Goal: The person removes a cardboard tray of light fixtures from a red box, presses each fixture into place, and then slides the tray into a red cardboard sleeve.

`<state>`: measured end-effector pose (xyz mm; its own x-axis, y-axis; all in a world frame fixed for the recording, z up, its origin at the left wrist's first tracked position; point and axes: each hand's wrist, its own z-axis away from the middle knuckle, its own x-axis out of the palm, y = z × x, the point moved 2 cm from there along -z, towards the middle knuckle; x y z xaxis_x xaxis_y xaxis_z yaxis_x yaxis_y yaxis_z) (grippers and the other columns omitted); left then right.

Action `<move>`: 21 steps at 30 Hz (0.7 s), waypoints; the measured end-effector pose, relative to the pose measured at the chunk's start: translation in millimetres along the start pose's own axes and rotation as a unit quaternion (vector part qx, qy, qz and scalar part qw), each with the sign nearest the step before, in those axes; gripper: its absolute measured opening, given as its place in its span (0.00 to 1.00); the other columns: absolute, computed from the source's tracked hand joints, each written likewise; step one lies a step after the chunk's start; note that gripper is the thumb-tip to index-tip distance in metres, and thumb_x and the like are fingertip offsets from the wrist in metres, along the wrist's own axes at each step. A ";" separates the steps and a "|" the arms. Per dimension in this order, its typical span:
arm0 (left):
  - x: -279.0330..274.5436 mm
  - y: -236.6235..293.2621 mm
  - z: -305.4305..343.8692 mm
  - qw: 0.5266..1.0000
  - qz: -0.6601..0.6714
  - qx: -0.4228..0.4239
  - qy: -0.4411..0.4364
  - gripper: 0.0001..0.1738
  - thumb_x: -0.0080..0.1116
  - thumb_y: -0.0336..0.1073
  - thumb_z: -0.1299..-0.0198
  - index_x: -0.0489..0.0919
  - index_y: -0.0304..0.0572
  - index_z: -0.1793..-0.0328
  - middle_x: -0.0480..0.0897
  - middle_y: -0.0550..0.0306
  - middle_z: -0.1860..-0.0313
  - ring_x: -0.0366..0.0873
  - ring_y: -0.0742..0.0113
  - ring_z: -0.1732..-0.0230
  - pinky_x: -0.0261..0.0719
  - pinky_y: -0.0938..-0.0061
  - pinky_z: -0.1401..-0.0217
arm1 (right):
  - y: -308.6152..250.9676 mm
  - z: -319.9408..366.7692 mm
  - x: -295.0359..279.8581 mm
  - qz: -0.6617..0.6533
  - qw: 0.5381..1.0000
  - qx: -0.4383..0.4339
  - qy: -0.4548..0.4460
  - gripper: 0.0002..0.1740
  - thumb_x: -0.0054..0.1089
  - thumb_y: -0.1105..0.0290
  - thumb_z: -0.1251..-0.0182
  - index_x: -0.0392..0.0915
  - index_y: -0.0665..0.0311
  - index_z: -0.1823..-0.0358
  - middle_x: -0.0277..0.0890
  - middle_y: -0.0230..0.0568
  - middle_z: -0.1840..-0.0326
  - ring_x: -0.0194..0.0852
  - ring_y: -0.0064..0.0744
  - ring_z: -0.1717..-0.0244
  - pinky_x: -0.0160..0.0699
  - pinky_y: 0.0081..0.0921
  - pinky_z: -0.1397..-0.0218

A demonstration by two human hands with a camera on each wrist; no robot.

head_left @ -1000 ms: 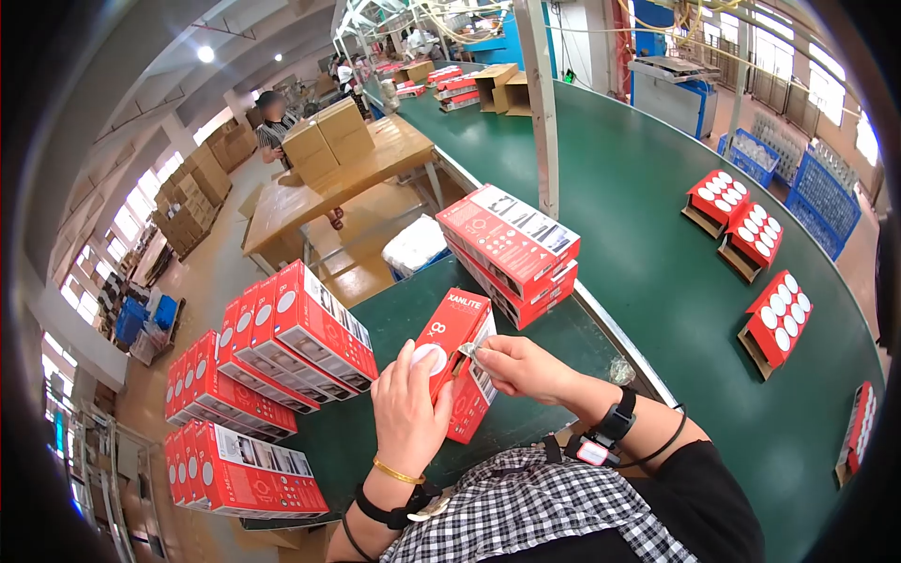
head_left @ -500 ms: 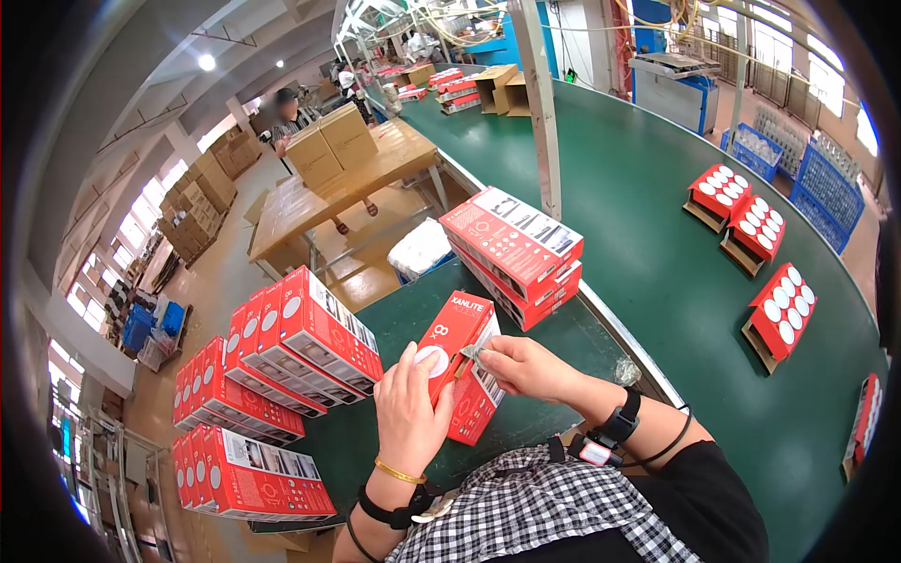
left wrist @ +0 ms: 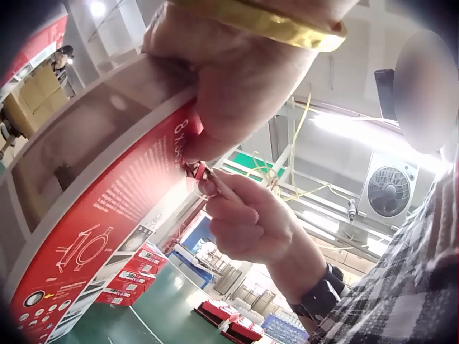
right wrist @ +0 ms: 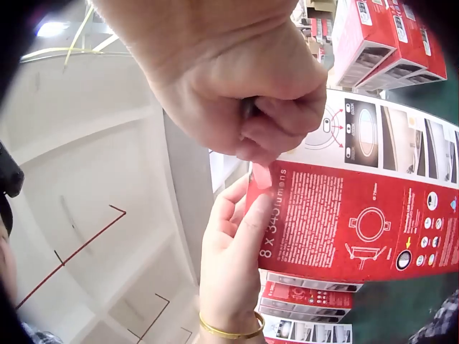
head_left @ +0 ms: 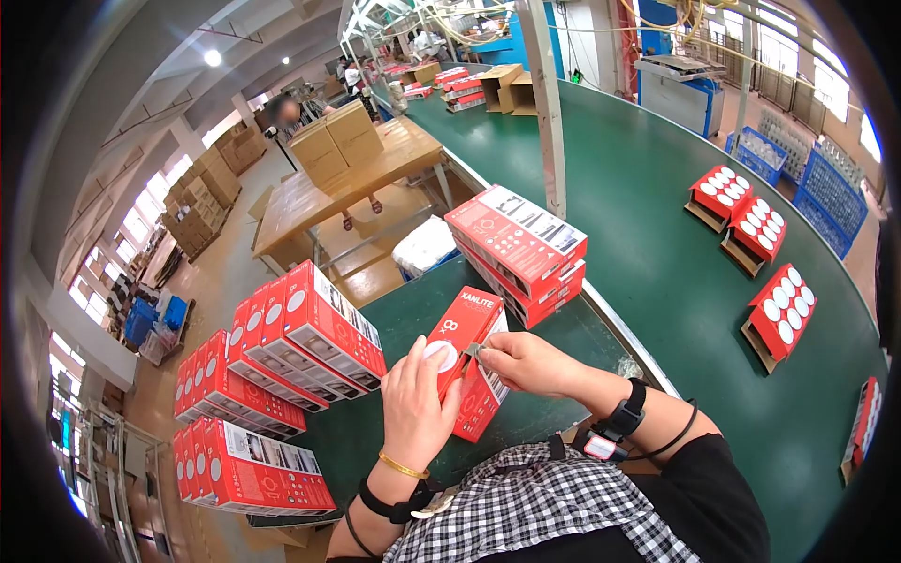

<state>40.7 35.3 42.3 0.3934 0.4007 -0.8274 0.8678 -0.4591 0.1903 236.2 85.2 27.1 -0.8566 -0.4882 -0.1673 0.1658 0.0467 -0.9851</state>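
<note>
In the head view a red XANLITE box (head_left: 456, 324) lies tilted on the green worktop, partly over another red box (head_left: 483, 413). My left hand (head_left: 415, 413) grips its near end, fingers spread over the top face beside a white circle. At the box's edge my right hand (head_left: 537, 364) pinches a small greyish piece (head_left: 473, 349). The right wrist view shows a pinkish strip (right wrist: 262, 175) below the curled right fingers (right wrist: 276, 129), against the box end (right wrist: 308, 215), with something dark inside the fist; what it is I cannot tell. My left thumb (right wrist: 252, 229) lies along that end.
Several red boxes (head_left: 310, 328) stand in rows on the left. Stacked boxes (head_left: 516, 239) lie just beyond the hands. A metal rail borders the wide green surface (head_left: 638, 235), where several red packs (head_left: 782, 314) lie. Behind, a person stands near cartons (head_left: 338, 145) on a table (head_left: 404, 155).
Both hands keep hold at the same box, and the small piece stays between my right fingertips. The view has shifted slightly. The person behind the cartons has changed posture.
</note>
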 end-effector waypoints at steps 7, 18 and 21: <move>0.9 -0.9 -1.4 1.000 0.011 0.011 -0.015 0.29 0.69 0.36 0.40 0.75 0.44 0.33 0.74 0.39 0.29 0.75 0.43 0.35 0.69 0.51 0.32 | -0.9 0.3 -4.9 0.071 0.996 0.001 -0.050 0.19 0.51 0.57 0.19 0.78 0.68 0.59 0.74 0.34 0.78 0.74 0.25 0.75 0.74 0.29 0.69; -4.6 -1.0 -9.2 0.998 0.051 -0.011 -0.025 0.28 0.72 0.37 0.43 0.77 0.45 0.36 0.77 0.42 0.31 0.75 0.44 0.34 0.68 0.52 0.29 | 1.7 -1.2 -8.5 -0.074 0.988 0.066 -0.118 0.17 0.51 0.57 0.17 0.78 0.65 0.57 0.66 0.24 0.78 0.63 0.15 0.79 0.66 0.21 0.73; -2.5 -2.1 -13.0 0.999 0.026 -0.017 -0.018 0.27 0.73 0.37 0.45 0.78 0.44 0.39 0.78 0.43 0.32 0.75 0.45 0.33 0.67 0.52 0.28 | 7.1 6.3 -24.9 0.007 0.996 -0.048 -0.071 0.16 0.50 0.58 0.17 0.77 0.64 0.57 0.68 0.25 0.77 0.64 0.15 0.78 0.65 0.21 0.73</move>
<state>41.9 45.6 50.8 0.4278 0.3479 -0.8343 0.8564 -0.4512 0.2510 261.9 92.2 24.5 -0.7753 -0.6056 -0.1795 0.1228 0.1342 -0.9833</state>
